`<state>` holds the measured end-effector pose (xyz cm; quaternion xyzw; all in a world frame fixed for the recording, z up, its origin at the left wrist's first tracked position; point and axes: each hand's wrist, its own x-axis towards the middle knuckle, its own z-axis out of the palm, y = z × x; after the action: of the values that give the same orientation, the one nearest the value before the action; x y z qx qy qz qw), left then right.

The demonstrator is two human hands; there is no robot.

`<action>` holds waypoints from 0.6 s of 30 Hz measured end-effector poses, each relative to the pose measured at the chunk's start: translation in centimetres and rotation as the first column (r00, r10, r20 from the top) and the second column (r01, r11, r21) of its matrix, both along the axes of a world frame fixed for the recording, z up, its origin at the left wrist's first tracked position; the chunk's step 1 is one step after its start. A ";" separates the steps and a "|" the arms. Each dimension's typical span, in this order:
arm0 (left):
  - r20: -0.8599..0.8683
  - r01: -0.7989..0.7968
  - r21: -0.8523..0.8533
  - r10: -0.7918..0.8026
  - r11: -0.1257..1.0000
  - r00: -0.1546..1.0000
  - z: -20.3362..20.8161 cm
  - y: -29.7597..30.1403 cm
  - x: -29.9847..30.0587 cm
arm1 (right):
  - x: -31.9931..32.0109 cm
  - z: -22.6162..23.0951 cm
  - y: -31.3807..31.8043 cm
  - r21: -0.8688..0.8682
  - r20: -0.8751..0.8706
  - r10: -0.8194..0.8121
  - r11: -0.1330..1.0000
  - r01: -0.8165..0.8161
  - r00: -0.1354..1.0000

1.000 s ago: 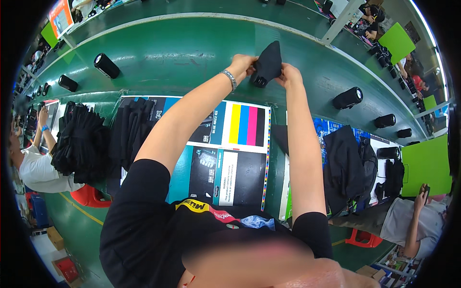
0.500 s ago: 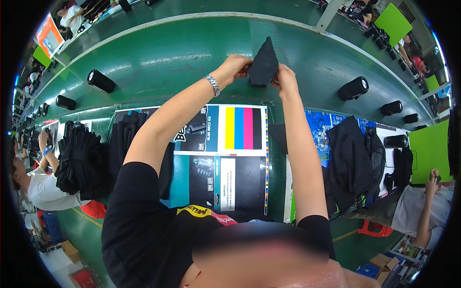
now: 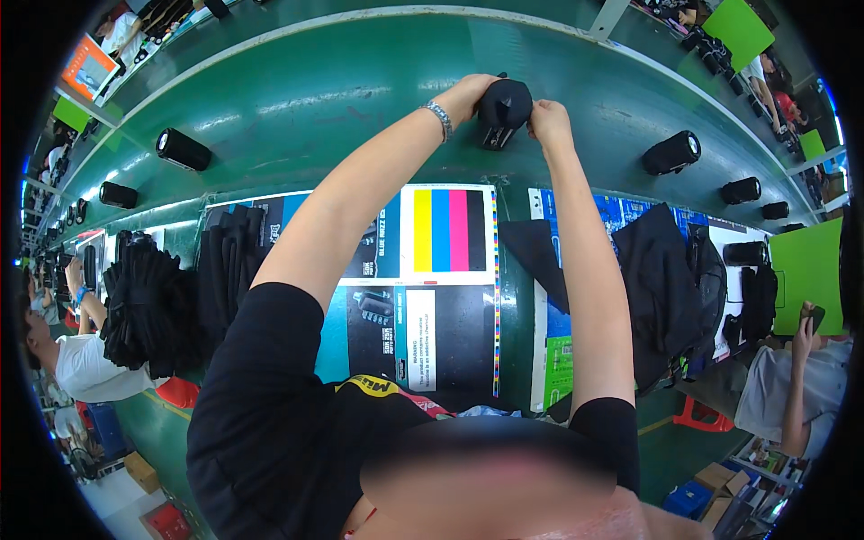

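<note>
Over the far side of the green bench, my two hands hold a black cloth pouch (image 3: pixel 506 102), its rounded top bunched up. Below the cloth a dark cylinder end with pale markings (image 3: pixel 498 136) shows, much like the speakers standing nearby. My left hand (image 3: pixel 472 94), with a metal watch at the wrist, closes on the pouch's left side; its fingertips are partly hidden behind it. At the right edge of the cloth, my right hand (image 3: pixel 550 122) pinches with thumb and fingers.
Black cylindrical speakers lie along the bench at left (image 3: pixel 184 149) and right (image 3: pixel 671 153). Piles of black cloth pouches (image 3: pixel 144 301) sit near my left arm, and more black cloth (image 3: pixel 661 279) lies right. Printed sheets (image 3: pixel 447 229) cover the near bench. Co-workers sit on both sides.
The pouch has turned from a tall, pointed shape to a rounded one, and the cylinder's end now shows below it. My left hand has moved up and right, my right hand slightly up.
</note>
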<state>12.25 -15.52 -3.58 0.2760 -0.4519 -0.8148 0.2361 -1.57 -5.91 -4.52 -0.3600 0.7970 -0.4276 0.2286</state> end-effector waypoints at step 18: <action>0.037 -0.280 -0.812 0.524 0.512 0.851 -4.5 2.3 -3.8 | -0.8 -0.7 4.3 0.348 -0.412 -0.051 0.914 0.209 0.910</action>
<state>8.43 -13.26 -8.12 0.3541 -0.7104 -0.4089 0.4503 -2.33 -1.62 -5.22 -0.3316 0.9174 -0.1963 0.1000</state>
